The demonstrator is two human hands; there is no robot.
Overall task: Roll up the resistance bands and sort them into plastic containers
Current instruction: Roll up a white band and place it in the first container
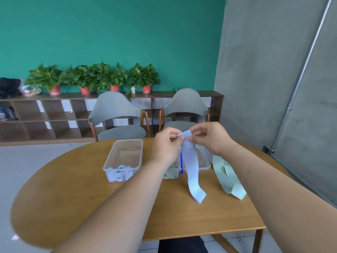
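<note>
A pale blue band (191, 167) hangs straight down. Its top end is pinched between the left hand (165, 145) and the right hand (209, 137), and its lower end curls on the bench (91, 198), where some faint print shows. A pale green band (229, 181) lies flat in a loose loop to the right, partly hidden by the right forearm. On the left stands a clear container (109, 161) with rolled blue-white bands (119, 172) at its near end. A second clear container (204, 161) stands behind the hanging band, mostly hidden. Greenish rolls (171, 173) show just left of the band.
</note>
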